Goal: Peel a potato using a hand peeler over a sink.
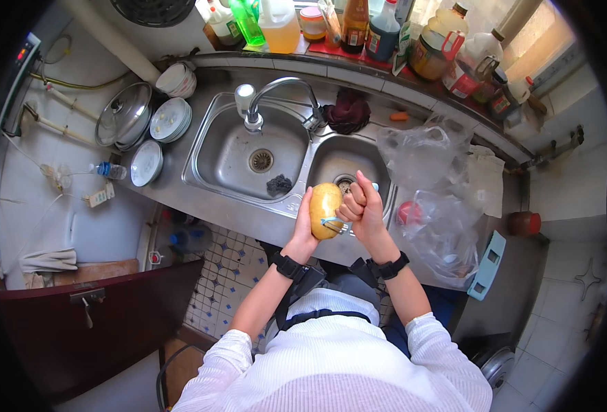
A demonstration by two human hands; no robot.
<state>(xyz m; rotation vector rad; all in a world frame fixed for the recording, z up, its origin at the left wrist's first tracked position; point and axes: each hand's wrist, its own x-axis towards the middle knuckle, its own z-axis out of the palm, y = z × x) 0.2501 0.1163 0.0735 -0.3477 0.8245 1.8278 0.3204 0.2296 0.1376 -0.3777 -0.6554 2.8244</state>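
My left hand grips a large yellow-skinned potato from its left side, above the front edge of the sink. In my right fist is a light-blue peeler, whose head lies against the lower part of the potato. Most of the peeler's handle is hidden by my fingers; its pale end shows past my knuckles. Behind my right hand lies the smaller sink basin with its drain. The larger basin is to the left, with a dark scouring pad in it.
A chrome faucet arches over the larger basin. Stacked plates and bowls stand left. Clear plastic bags spread at right, near a light-blue plastic holder. A dark red cloth and an orange piece lie behind; bottles line the sill.
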